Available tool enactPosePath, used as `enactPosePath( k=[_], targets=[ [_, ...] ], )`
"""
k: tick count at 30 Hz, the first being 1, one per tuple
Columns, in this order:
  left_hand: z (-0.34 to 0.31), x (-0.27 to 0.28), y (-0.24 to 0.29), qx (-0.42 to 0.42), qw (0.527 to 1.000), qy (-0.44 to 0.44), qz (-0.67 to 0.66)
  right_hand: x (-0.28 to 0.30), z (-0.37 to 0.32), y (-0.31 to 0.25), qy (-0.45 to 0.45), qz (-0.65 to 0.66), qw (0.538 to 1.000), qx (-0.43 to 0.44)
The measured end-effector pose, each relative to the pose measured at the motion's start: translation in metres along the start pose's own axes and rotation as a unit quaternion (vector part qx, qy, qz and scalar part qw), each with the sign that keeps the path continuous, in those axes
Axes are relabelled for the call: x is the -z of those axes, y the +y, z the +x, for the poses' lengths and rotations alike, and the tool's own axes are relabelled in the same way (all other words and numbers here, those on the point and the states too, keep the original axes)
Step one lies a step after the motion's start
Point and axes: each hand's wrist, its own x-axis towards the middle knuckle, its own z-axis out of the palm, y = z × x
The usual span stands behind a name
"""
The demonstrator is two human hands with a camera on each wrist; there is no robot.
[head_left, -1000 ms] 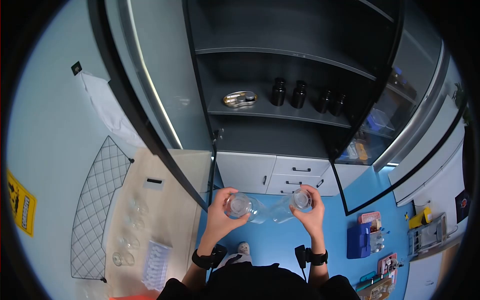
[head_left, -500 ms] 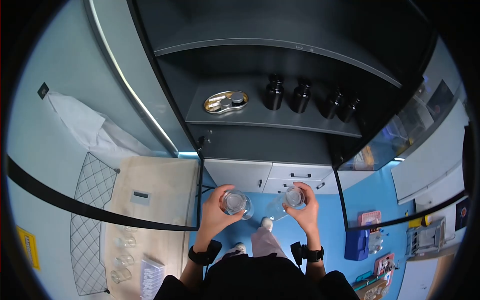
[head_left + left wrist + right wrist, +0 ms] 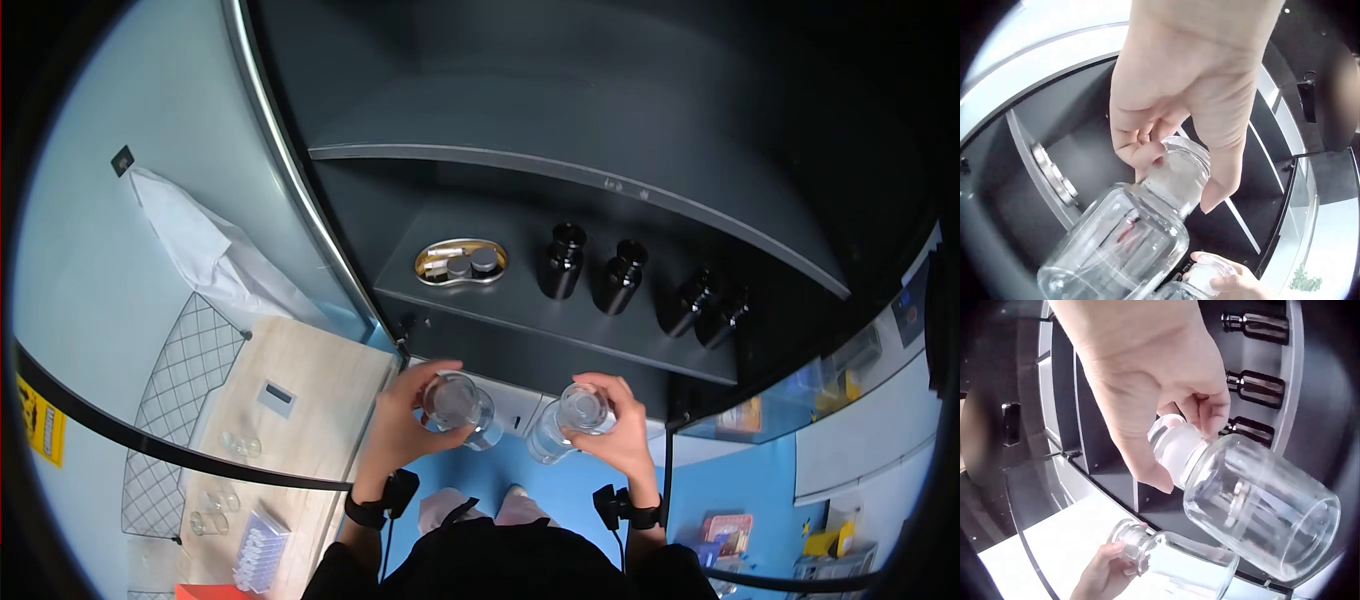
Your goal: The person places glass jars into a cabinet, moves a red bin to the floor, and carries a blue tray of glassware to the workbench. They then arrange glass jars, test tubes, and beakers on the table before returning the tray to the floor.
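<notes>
My left hand [image 3: 392, 432] grips a clear glass reagent bottle [image 3: 1116, 240] around its neck and frosted stopper [image 3: 1175, 178]. A second clear glass reagent bottle [image 3: 1263, 503] is held by the neck in my right hand [image 3: 628, 437], thumb on one side and fingers on the other. Both bottles hang tilted side by side in front of the open dark cabinet, and no liquid shows in them. On the cabinet shelf [image 3: 500, 316] beyond the hands stand several dark brown bottles [image 3: 566, 265], right of a kidney-shaped metal tray [image 3: 450, 246] with small lidded tins and other small items.
Left of the cabinet is a wooden table [image 3: 300, 345] with several glass vessels [image 3: 243, 445] and a white rack [image 3: 262, 550]. An open framed glass door [image 3: 190, 460] extends over that table. A white cloth garment [image 3: 215, 250] hangs on the left wall.
The cabinet shelves appear larger and lower in the head view, as the person has come closer. Both hands keep hold of their bottles, now in front of the cabinet's lower part.
</notes>
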Motion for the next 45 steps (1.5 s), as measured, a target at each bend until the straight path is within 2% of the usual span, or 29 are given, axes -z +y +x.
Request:
enactPosePath(
  k=[3,7,8,9,11,13,15,19,24,33,38,45],
  targets=[
    [0.027,0.018,0.028,-0.026,0.997,0.047,-0.064,0.028,0.027,-0.028,-0.016,0.021,0.998,0.050],
    [0.072,0.041,0.074,-0.087,0.983,0.097,-0.130,0.062,0.064,-0.090,0.016,0.151,0.981,0.120],
    [0.085,0.047,0.088,-0.096,0.977,0.114,-0.153,0.071,0.074,-0.104,0.028,0.136,0.979,0.148],
    [0.097,0.055,0.099,-0.122,0.978,0.119,-0.122,0.079,0.085,-0.116,0.038,0.120,0.977,0.174],
    [0.126,0.067,0.109,-0.199,0.961,0.107,-0.156,0.088,0.104,-0.144,0.072,0.105,0.970,0.208],
    [0.152,0.076,0.124,-0.232,0.949,0.087,-0.195,0.099,0.123,-0.164,0.093,0.079,0.967,0.222],
    [0.172,0.084,0.140,-0.222,0.957,0.061,-0.175,0.106,0.144,-0.175,0.119,0.029,0.964,0.236],
    [0.210,0.090,0.142,-0.214,0.973,0.059,-0.063,0.110,0.183,-0.177,0.156,-0.038,0.958,0.235],
    [0.248,0.081,0.128,-0.220,0.972,0.052,-0.068,0.108,0.222,-0.166,0.180,-0.117,0.956,0.200],
    [0.291,0.070,0.112,-0.218,0.973,0.061,-0.053,0.094,0.257,-0.157,0.192,-0.151,0.954,0.171],
    [0.303,0.071,0.108,-0.232,0.970,0.075,-0.011,0.091,0.272,-0.156,0.186,-0.173,0.954,0.161],
    [0.327,0.087,0.085,-0.204,0.972,0.107,0.046,0.084,0.288,-0.155,0.175,-0.212,0.949,0.155]
  ],
)
